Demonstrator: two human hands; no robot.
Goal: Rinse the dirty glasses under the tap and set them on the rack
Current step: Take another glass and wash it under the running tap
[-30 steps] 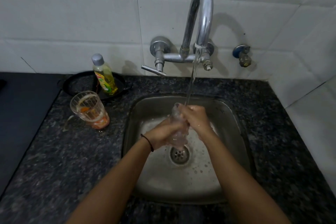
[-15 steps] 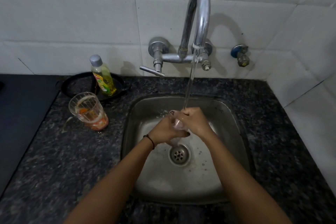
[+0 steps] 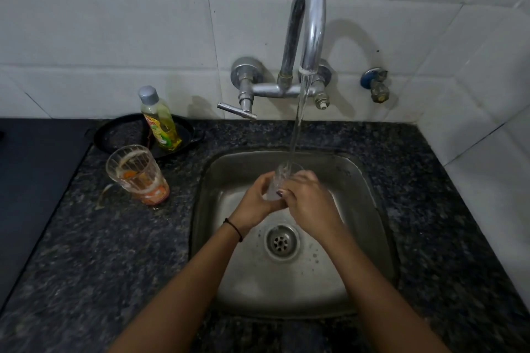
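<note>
Head view: the left hand is curled round the near-left side of a clear glass. The right hand wraps the opposite side, its fingers lapping over the front. The glass stands mouth up between both hands, over the sink, and the water stream from the tap falls into it. Assessment: rinse in progress. Recommended practice: keep the mouth centred under the stream, turn the glass so every wall is flushed, and tip it out over the drain just below the hands. Keep a firm hold, as wet glass is likely slippery. Containers: well left of the left hand, a black dish on the counter carries a bottle of yellow-green liquid. Nearer that hand, a second glass holds orange residue and appears unrinsed. No rack is in view.
</note>
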